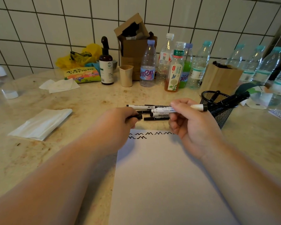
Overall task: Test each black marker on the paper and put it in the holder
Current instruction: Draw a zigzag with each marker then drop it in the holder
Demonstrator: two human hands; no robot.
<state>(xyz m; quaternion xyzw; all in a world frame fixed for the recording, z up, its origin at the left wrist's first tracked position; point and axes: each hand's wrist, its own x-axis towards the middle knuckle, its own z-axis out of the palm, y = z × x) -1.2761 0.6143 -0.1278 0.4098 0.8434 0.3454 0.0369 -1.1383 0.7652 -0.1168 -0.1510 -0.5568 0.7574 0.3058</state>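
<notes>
My right hand [190,120] holds a white-bodied marker [165,109] level above the top of the paper, its black end pointing right. My left hand [120,120] pinches a black cap [139,117] just left of the marker's bare end. A white paper sheet [161,176] lies in front of me with black zigzag marks [151,133] along its top edge. Several more markers [152,118] lie on the counter behind the paper. At the right stands a black mesh holder [221,111] with markers [235,99] in it.
A folded white cloth [40,124] lies at the left. Along the tiled wall stand several plastic bottles [148,64], a brown pump bottle [106,62], a beige cup [126,75], cardboard boxes [133,46] and a yellow bag [81,56]. A wooden box [219,78] sits behind the holder.
</notes>
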